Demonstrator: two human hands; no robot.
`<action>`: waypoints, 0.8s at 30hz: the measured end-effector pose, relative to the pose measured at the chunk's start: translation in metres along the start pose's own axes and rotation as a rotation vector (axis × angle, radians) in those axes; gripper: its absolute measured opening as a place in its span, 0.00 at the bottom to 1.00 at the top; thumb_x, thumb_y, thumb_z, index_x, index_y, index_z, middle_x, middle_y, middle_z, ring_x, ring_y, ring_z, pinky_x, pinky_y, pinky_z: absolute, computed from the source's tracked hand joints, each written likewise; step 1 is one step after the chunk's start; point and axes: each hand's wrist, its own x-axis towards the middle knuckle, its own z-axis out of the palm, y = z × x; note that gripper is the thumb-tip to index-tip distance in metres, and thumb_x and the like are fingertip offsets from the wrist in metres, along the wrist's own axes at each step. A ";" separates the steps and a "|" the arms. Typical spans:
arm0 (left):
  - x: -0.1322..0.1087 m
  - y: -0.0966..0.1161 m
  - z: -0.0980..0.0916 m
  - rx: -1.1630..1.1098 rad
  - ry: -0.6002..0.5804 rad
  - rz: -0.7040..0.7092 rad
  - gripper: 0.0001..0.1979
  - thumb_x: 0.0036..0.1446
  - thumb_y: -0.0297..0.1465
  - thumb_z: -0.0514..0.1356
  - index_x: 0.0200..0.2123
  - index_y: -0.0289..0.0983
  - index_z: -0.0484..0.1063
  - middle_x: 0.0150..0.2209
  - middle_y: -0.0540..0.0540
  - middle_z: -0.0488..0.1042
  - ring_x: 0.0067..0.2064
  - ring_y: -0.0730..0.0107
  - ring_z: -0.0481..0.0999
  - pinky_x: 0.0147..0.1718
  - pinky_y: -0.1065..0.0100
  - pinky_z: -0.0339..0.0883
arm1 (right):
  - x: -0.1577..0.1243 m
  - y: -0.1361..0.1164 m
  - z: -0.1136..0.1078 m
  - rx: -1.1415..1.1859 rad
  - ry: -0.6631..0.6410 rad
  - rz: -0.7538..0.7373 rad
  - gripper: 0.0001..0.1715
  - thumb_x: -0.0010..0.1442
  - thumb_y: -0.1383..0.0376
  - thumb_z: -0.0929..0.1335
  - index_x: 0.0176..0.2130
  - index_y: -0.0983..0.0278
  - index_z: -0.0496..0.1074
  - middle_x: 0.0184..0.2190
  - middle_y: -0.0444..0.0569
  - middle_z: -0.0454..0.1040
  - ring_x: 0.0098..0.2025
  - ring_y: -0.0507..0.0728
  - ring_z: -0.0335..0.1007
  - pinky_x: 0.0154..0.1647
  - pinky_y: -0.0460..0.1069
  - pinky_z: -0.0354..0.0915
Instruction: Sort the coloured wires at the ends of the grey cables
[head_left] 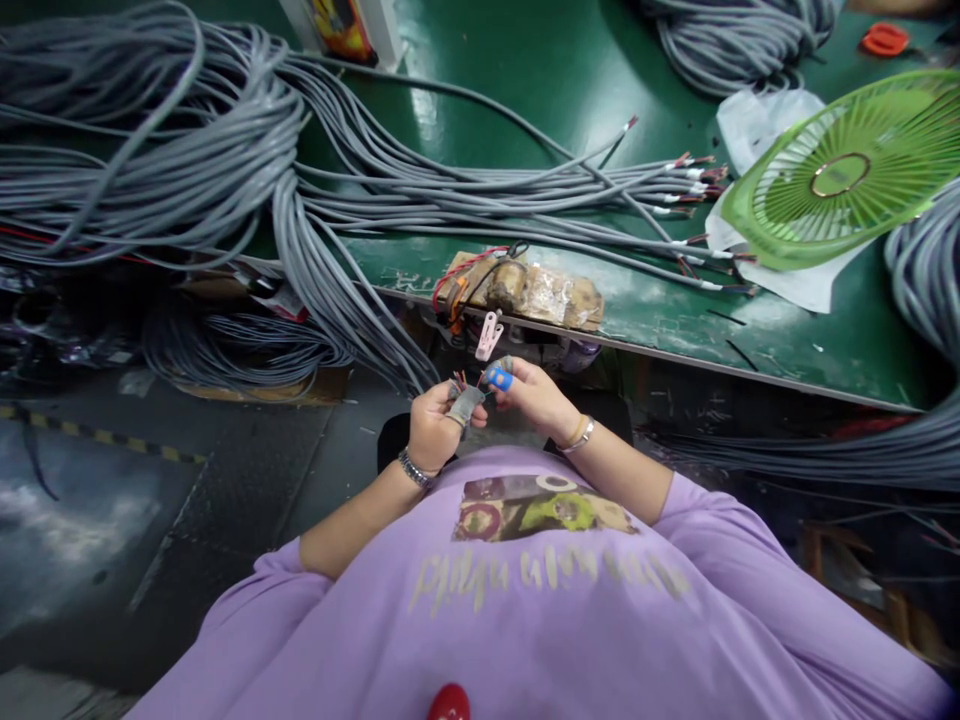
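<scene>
Table edge [750, 370] beyond right hand [536, 396]

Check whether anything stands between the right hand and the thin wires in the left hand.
Nothing visible does: the right hand is close beside the thin wires in the left hand; contact is unclear.

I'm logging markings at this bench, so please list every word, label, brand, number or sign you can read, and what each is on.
No text can be read with certainty.
Shirt: pale script, upside down, too blurred to read.
Fan: any hub marking is too small to read.
Red object at bottom edge: pale marks, cut off, unreadable.
</scene>
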 end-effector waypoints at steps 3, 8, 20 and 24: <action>-0.001 0.002 -0.003 0.234 -0.004 0.157 0.11 0.54 0.38 0.63 0.25 0.36 0.73 0.21 0.47 0.77 0.22 0.70 0.76 0.24 0.71 0.71 | 0.000 -0.004 0.005 -0.092 -0.034 -0.027 0.27 0.43 0.48 0.76 0.27 0.65 0.68 0.20 0.38 0.64 0.20 0.46 0.56 0.21 0.44 0.56; -0.002 0.003 -0.006 0.520 0.047 0.373 0.11 0.52 0.34 0.64 0.21 0.37 0.72 0.20 0.47 0.76 0.22 0.71 0.75 0.26 0.71 0.69 | -0.003 -0.002 0.007 -0.036 -0.049 0.004 0.24 0.44 0.51 0.76 0.28 0.65 0.67 0.20 0.38 0.64 0.20 0.46 0.56 0.21 0.45 0.58; 0.003 0.009 -0.001 -0.009 -0.178 -0.134 0.15 0.49 0.41 0.68 0.25 0.35 0.72 0.19 0.49 0.75 0.19 0.71 0.75 0.19 0.72 0.70 | 0.001 0.005 0.015 0.032 0.042 -0.036 0.09 0.46 0.62 0.71 0.25 0.65 0.69 0.20 0.40 0.68 0.21 0.46 0.59 0.24 0.44 0.58; 0.000 0.005 -0.002 -0.092 -0.112 -0.120 0.15 0.51 0.41 0.66 0.26 0.35 0.73 0.19 0.49 0.75 0.18 0.73 0.74 0.17 0.74 0.67 | 0.009 0.006 0.011 0.097 0.203 0.029 0.09 0.46 0.64 0.69 0.24 0.64 0.64 0.17 0.37 0.61 0.18 0.45 0.52 0.19 0.42 0.51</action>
